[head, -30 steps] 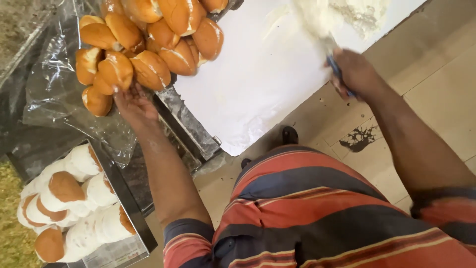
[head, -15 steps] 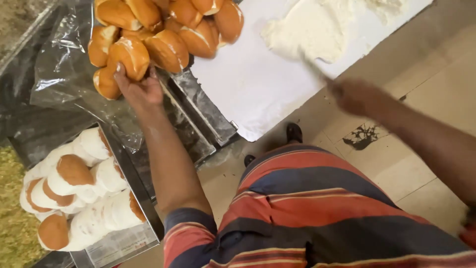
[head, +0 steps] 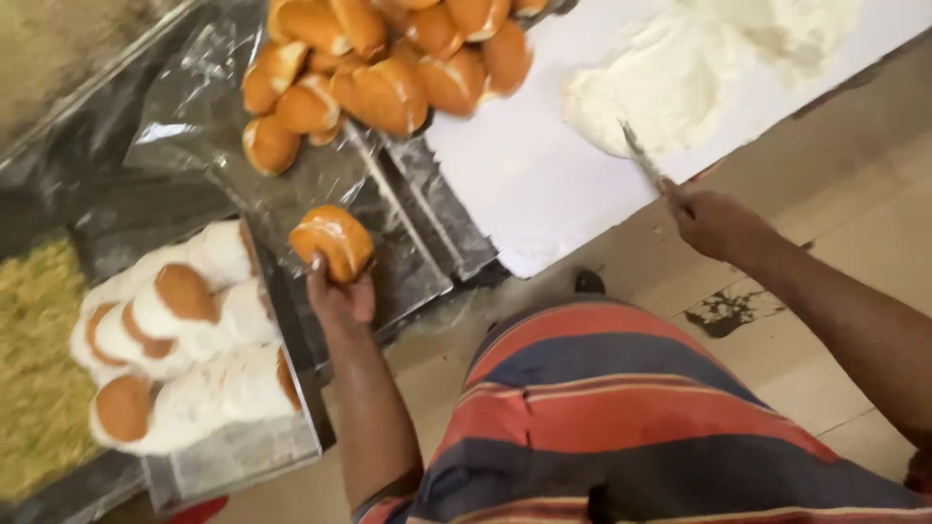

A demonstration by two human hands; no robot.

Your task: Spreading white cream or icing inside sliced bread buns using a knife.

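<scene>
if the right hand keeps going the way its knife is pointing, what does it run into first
Most likely the white cream heap on the white board: the knife in the right hand already points into its near edge, though depth is unclear.

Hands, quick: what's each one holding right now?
Left hand: closed on a golden bun, lifted off the pile.
Right hand: closed on a knife, blade tip at the white cream.

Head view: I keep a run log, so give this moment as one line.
left hand: holds bun | right hand: grips knife, tip at white cream | bun pile above
</scene>
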